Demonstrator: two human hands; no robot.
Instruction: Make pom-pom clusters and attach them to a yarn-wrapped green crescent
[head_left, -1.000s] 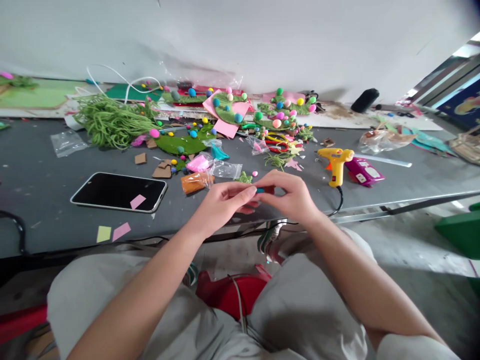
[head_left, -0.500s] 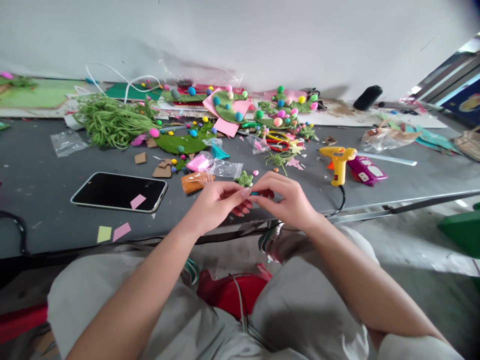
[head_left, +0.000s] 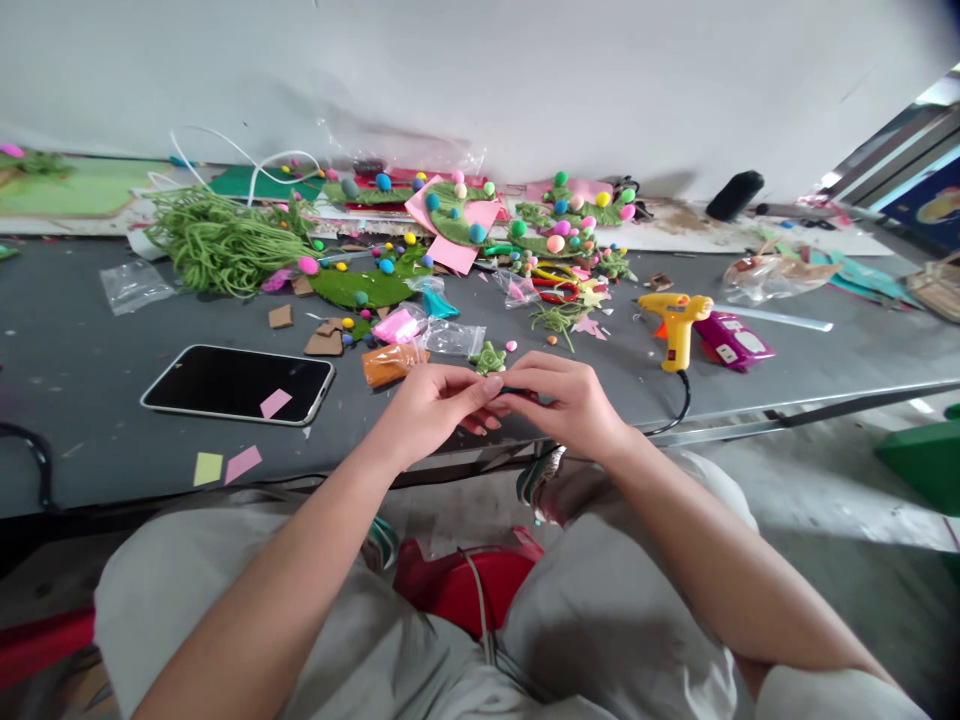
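Note:
My left hand (head_left: 439,408) and my right hand (head_left: 574,398) meet at the front edge of the grey table, fingertips together. Between them is a small dark teal piece (head_left: 517,390), mostly covered by the fingers; its kind I cannot make out. Both hands have their fingers closed around it. Just beyond the fingertips lie a small green yarn star (head_left: 490,357) and a pink pom-pom (head_left: 511,345). An orange packet (head_left: 386,366) in clear wrap sits close to my left hand, with pink (head_left: 397,325) and teal (head_left: 438,301) packets behind it.
A phone (head_left: 232,383) lies at left, a pink paper piece on it. Green yarn (head_left: 221,240), pom-pom-covered green shapes (head_left: 457,205) and red-handled scissors (head_left: 556,290) crowd the back. At right stands a yellow glue gun (head_left: 677,328), its black cord hanging over the edge, beside a purple packet (head_left: 735,340).
My right hand's fingers have shifted slightly down and flattened over the teal piece, which now shows less. My left hand stays nearly in place. Nothing on the table has moved.

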